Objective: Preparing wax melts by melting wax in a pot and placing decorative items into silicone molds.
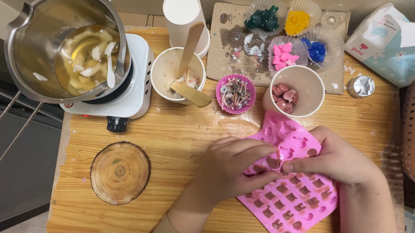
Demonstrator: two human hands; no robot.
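Mold: pink flexible silicone mold (292,202) with lots of small animal-shaped cavities, lying on the right front of the light wooden surface (176,138), far edge curled up off the wood.
Left hand (230,167): fingers laid flat over the lifted part, pressing down on a few cavities, not wrapped around anything.
Right hand (337,159): pinching the raised far edge, thumb on top, bending it back toward the body.
Step in hand: looks like popping the little set pieces out; most cavities nearer the body look dark, though I can't tell whether that's filling or shadow.
Cup: white paper cup (298,91) just beyond the mold, a few mauve pieces already inside.
Next move, my guess: flex more rows and push from behind, gently, since tiny shapes could snap.
Nearby: steel pouring pot (35,44) with pale wax chunks on a small white hotplate (132,96), round wood-slice coaster (120,172), paper cup with a wooden stick (191,43), frilly liners holding green, yellow, blue and pink shapes.
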